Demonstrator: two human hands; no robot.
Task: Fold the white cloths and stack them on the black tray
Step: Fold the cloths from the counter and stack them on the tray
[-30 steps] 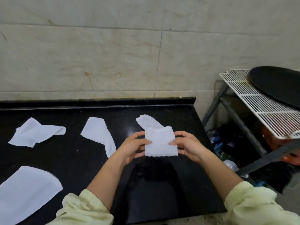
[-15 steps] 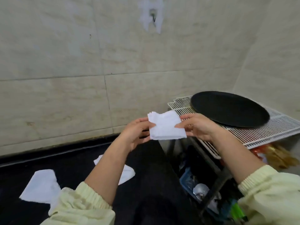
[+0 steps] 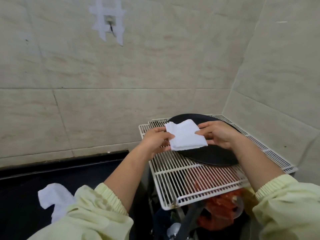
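Both forearms stretched fwd & to the right. Left hand (image 3: pixel 155 141) pinches the left edge of the small folded white terry cloth (image 3: pixel 185 135), thumb on top, fingers under. Right hand (image 3: pixel 220 134) pinches its right edge. Cloth is a soft, thick, roughly square pad held over the left part of the round matte black tray (image 3: pixel 213 155); can't tell if touching. Tray sits on a white wire rack (image 3: pixel 190 179). A crumpled white cloth (image 3: pixel 53 196) lies on the glossy black counter (image 3: pixel 26 187), lower left.

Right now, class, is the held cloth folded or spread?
Folded. The cloth is a small square with layered edges, pinched by the left hand and right hand over the tray.
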